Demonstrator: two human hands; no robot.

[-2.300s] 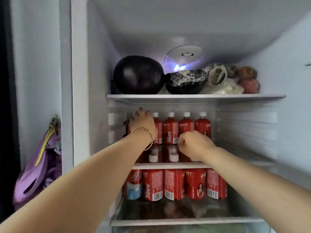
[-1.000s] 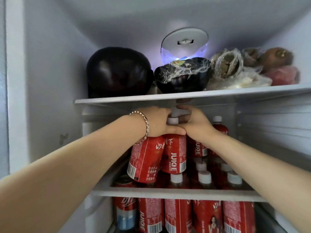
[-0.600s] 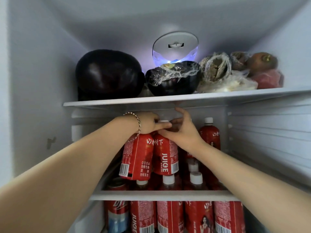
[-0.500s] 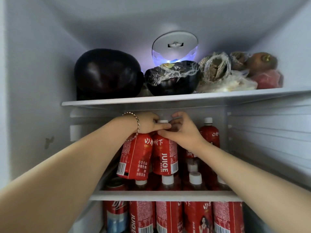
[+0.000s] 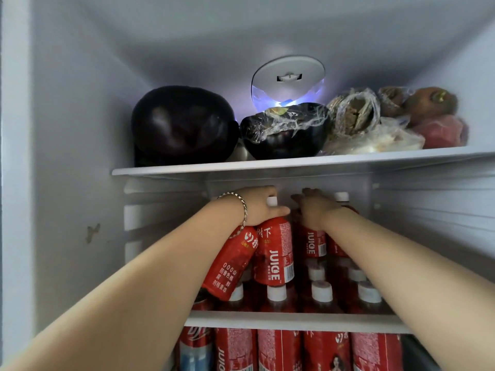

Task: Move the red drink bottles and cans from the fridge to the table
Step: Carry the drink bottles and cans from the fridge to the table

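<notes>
My left grip (image 5: 263, 207) is holding two bottles (image 5: 273, 253) by their necks, lifted over the left end of the middle shelf (image 5: 294, 321). My right grip (image 5: 313, 210) is resting on another bottle (image 5: 312, 245); whether it is gripping, I cannot tell. Most drinks are waiting in the fridge (image 5: 80, 129).

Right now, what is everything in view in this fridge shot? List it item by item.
held juice bottles: two, red, lifted above the middle shelf
back-row bottle: one, red, middle shelf rear
standing bottles: at least six white caps, red, middle shelf
lower bottles: four, red, shelf below
red-and-blue drink: one, left of the lower bottles
bare eggplant: one, dark purple, top shelf left
wrapped eggplant: one, dark purple in film, top shelf centre
wrapped food: several bundles, brown and reddish, top shelf right
dial: one, white, back wall
bracelet: one, silver, left wrist
left hand: grips both held juice bottles' necks
right hand: curled over the back-row bottle's top
</notes>
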